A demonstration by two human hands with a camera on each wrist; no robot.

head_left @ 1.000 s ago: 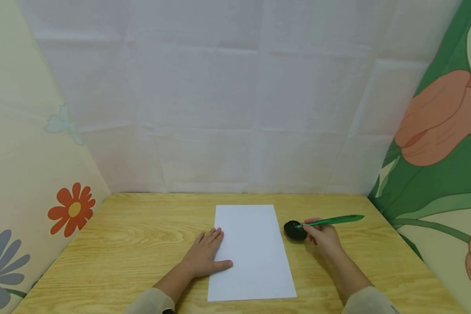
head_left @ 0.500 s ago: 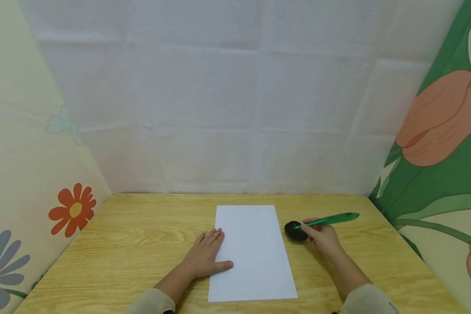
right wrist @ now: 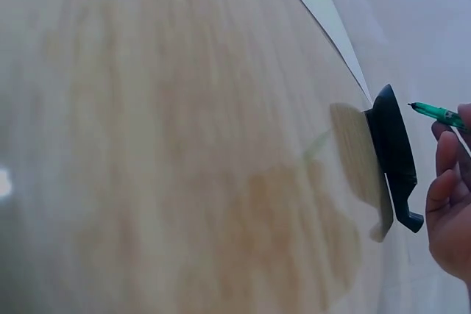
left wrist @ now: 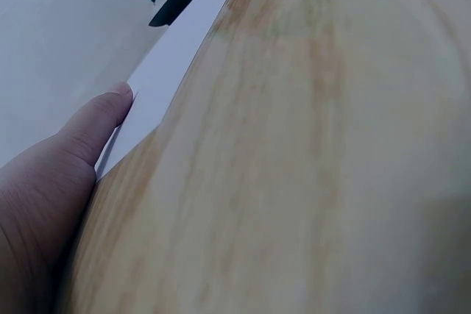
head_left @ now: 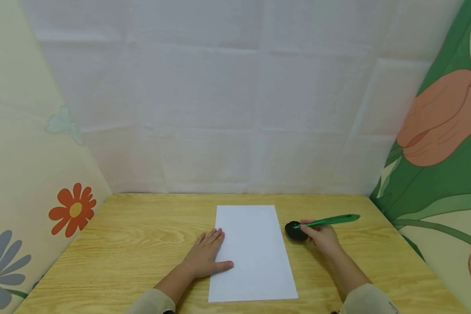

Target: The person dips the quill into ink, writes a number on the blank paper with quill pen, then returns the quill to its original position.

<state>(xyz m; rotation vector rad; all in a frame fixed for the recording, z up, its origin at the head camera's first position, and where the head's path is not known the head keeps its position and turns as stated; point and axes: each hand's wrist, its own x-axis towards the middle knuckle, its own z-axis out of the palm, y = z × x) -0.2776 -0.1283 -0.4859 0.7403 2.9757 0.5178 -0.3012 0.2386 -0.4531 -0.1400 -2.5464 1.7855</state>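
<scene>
My left hand (head_left: 204, 257) lies flat with spread fingers on the left edge of a blank white sheet of paper (head_left: 255, 253). Its thumb (left wrist: 103, 119) reaches over the sheet. To the right of the paper, my right hand (head_left: 325, 239) pinches a green pen (head_left: 337, 219) near its point, the long leaf-like tail slanting out to the right. The pen's bare tip (right wrist: 413, 105) hovers over a small black dish-like piece (right wrist: 390, 134) with a short bent end, which sits on the table beside the sheet. In the head view, the fingers partly cover that black piece (head_left: 294, 232).
The light wood-grain table (head_left: 133, 244) ends at the back against a creased white cloth (head_left: 204, 109). Flower-printed panels stand at both sides, red and grey flowers on the left panel (head_left: 31, 165), large tulips on the right panel (head_left: 439, 196).
The tail of the green pen has swung slightly left and settled. The left hand, the paper and the black piece stay where they were.
</scene>
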